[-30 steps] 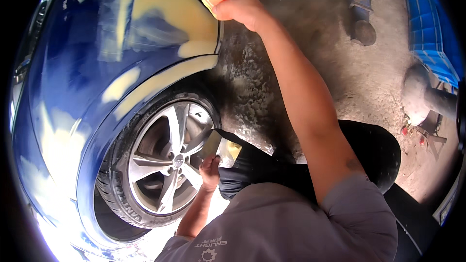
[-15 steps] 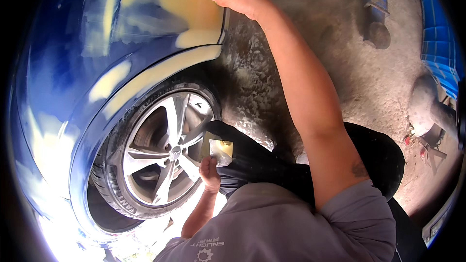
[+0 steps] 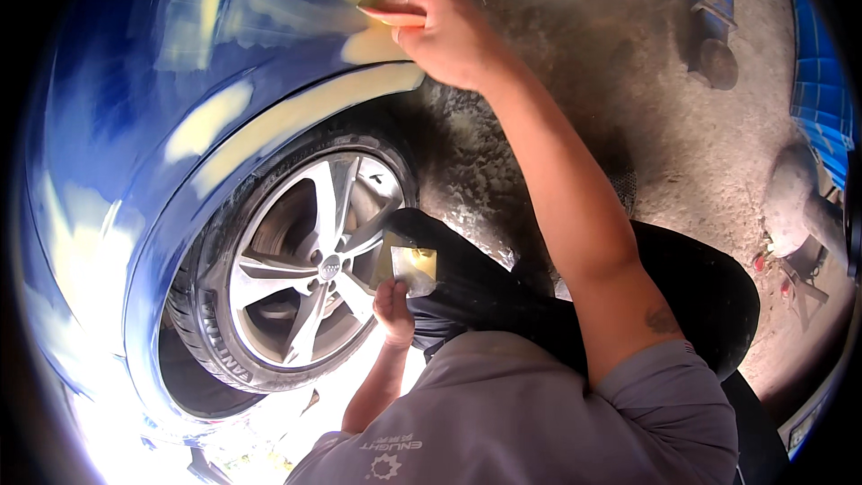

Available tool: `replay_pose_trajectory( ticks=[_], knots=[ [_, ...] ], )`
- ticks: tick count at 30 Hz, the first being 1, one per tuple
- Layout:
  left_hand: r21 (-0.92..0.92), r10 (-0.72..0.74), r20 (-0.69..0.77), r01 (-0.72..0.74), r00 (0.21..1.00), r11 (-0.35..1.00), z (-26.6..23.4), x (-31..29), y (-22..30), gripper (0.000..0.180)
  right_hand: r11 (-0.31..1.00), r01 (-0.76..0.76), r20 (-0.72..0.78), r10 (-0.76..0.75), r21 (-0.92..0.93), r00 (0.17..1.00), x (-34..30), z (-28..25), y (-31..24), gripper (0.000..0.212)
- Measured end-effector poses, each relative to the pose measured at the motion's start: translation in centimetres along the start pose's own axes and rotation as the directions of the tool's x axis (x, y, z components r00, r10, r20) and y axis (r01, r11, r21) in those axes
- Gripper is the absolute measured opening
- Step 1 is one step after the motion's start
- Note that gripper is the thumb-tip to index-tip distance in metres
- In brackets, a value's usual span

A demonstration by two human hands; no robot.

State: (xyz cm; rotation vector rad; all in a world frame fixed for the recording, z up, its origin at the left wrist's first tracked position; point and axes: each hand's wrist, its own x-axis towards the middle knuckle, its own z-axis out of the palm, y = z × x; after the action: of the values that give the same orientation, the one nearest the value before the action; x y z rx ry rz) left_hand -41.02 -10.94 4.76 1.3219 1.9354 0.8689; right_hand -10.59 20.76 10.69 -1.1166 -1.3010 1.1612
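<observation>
My right hand [image 3: 453, 43] is closed on a thin orange putty spreader [image 3: 395, 17]. The spreader's edge meets, or nearly meets, the blue car's body panel [image 3: 278, 36], above the wheel arch, where pale yellow filler [image 3: 364, 45] covers part of the paint. Lower down, my left hand [image 3: 393, 313] pinches a small square plate [image 3: 415, 282], with a dab of yellow filler [image 3: 418, 257] near its top. A second, yellowish translucent sheet [image 3: 383, 262] shows behind that plate. Both are in front of my knee, beside the wheel.
A silver five-spoke wheel [image 3: 330, 267] with a black tyre [image 3: 199, 328] sits under the filler-streaked arch trim [image 3: 305, 112]. Rough, stained concrete [image 3: 620, 54] stretches to the right. Blue sheeting [image 3: 819, 81] and a grey rounded object [image 3: 792, 198] are at the far right.
My right hand has come down and nearer with the spreader, from the panel's far part toward the wheel arch. The left hand still holds the plate, almost unmoved.
</observation>
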Motion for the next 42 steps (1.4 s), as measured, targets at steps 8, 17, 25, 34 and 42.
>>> replay_pose_trajectory(
  ticks=[8, 17, 25, 34, 42],
  knots=[
    [0.196, 0.143, 0.034, -0.147, 0.989, 0.97, 0.3, 1.1, 1.1, 0.008, 0.915, 0.364, -0.135, -0.389, -0.174, 0.912, -1.9, 3.7, 2.8, 0.033],
    [0.229, 0.09, 0.021, -0.093, 0.996, 0.969, -0.9, 0.7, -1.4, 0.005, 0.948, 0.113, -0.216, -0.048, 0.298, 0.975, 4.8, -3.3, 5.7, 0.039],
    [0.016, -0.095, -0.051, 0.096, 0.994, 0.995, -0.3, 0.7, -1.0, 0.008, 0.761, 0.083, -0.097, -0.027, 0.643, 0.995, 3.8, -4.5, 6.2, 0.04],
    [-0.703, 0.093, 0.073, -0.015, 0.993, 0.712, 1.7, 4.4, 16.7, 0.013, 0.492, 0.14, 0.078, -0.397, 0.859, 0.914, -3.9, -3.8, -7.6, 0.036],
    [-0.855, 0.288, -0.003, -0.152, 0.958, 0.496, -1.3, 3.6, 23.7, 0.016, 0.576, 0.115, 0.188, -0.44, 0.81, 0.878, -10.4, 0.1, -19.6, 0.026]
  ],
)
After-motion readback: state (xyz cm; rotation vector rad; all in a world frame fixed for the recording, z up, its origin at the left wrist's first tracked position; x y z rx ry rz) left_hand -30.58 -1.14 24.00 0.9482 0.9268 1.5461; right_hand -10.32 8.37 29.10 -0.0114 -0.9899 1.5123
